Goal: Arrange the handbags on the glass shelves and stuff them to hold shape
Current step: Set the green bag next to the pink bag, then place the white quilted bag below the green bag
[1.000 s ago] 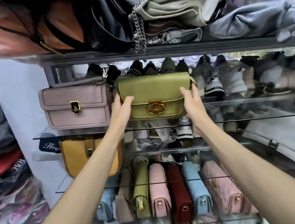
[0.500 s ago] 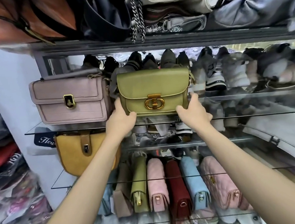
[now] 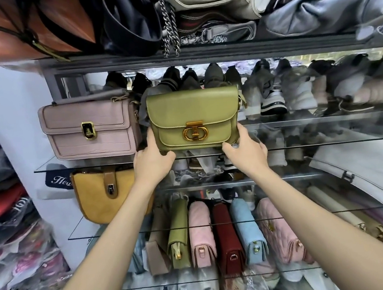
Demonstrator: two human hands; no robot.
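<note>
Fingers of both hands curl round the lower corners of the green bag, thumbs across the front near the base, the rest wrapped behind and out of sight. Left hand grips the bottom left corner, right hand the bottom right. A second ago the hands sat higher, flat against the bag's sides; they have since slid down to the base, and the bag has settled lower and squarer. Its bottom edge now lies at the front lip of the top glass shelf; whether its full weight rests there cannot be told, since the hands cover the corners. It stands upright, gold clasp facing out, just beside the pink bag, a narrow gap between them. Yellow bag sits on the shelf below, and a row of small bags stands on end lower down. Judgement: placing of this bag looks nearly finished, with only a nudge back and a release left. The flap looks full and smooth, so it seems to hold its shape; stuffing inside is not visible. Risk: set so near the glass edge, it could tip forward on release.
</note>
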